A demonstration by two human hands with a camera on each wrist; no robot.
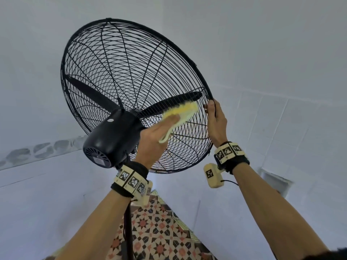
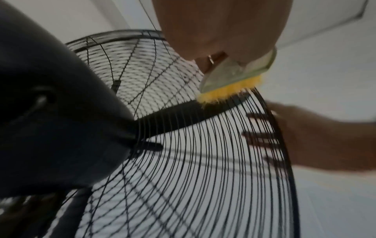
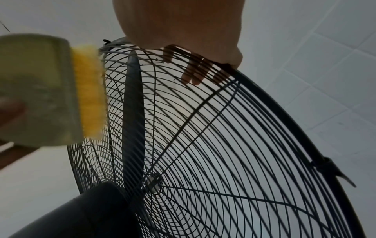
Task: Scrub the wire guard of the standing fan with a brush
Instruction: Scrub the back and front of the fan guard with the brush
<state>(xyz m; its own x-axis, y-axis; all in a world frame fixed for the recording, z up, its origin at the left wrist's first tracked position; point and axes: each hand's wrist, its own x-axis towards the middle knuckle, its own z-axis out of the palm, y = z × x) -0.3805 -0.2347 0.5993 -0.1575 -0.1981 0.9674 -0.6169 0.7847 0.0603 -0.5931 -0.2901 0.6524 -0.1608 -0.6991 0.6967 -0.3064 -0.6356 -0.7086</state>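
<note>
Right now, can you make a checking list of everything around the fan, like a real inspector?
Surface: patterned floor tiles below.
Job's things: black wire guard; yellow-bristled brush pressed on its rear wires, beside the motor housing.
Clutter: nothing seen.
Hands: left hand grips the brush; right hand holds the guard's rim, fingers curled through to the far side.
Cables: dark cord along the stand.
Surroundings: pale walls, white wall tiles.

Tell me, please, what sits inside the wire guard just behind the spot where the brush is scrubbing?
Inside the wire guard, a black fan blade lies directly behind the brush, whose yellow bristles press the wires. The brush and the left hand cover part of that blade.
</note>
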